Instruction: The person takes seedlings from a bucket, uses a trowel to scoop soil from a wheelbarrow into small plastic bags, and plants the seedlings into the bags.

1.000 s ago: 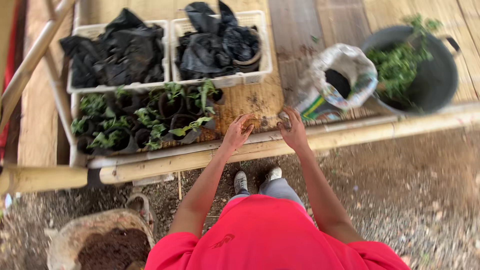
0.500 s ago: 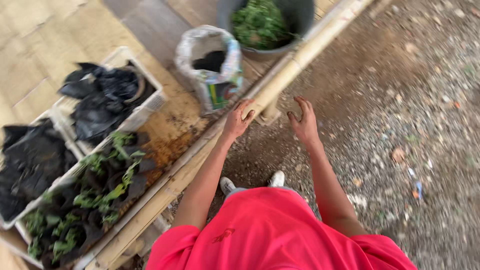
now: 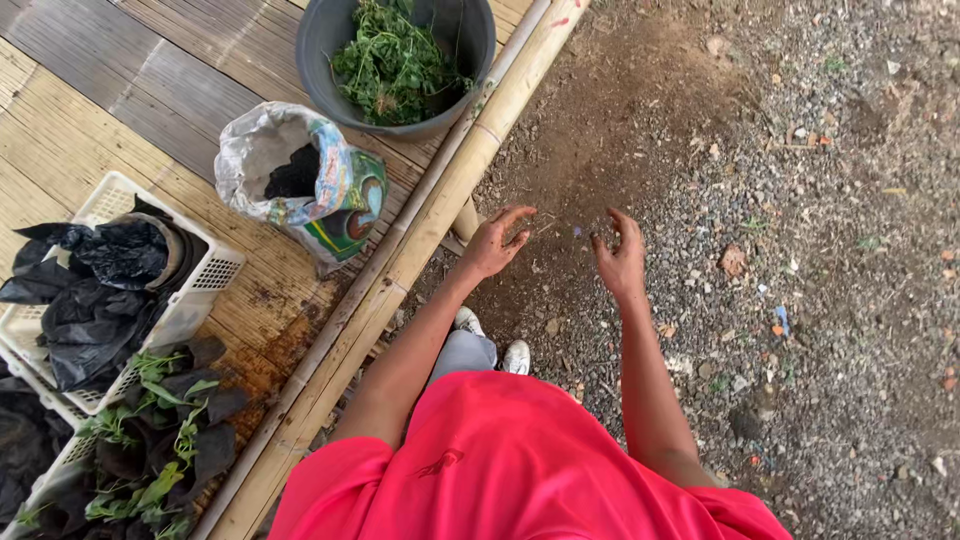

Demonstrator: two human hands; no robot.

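Logging 2 bare hands over gravel, beside the bamboo rail (image 3: 440, 225).

Item 1: my left hand (image 3: 497, 242), fingers loosely curled and spread, gripping nothing, just off the rail's ground side and not touching it that I can tell. Item 2: my right hand (image 3: 622, 258), half open with fingers bent downward, gripping nothing, farther from the rail over the gravel ground (image 3: 800, 250). Item 3: patterned sack (image 3: 300, 180) holding dark soil, rim rolled down, standing on the slatted deck just across the rail from my left hand. Item 4: grey tub (image 3: 400, 60) of green cuttings, on the deck beside the rail, just beyond the sack. Item 5: white basket (image 3: 205, 280) of black grow bags, on the deck, well back from the rail. Item 6: seedlings in black bags (image 3: 165, 440), near the rail's lower end.
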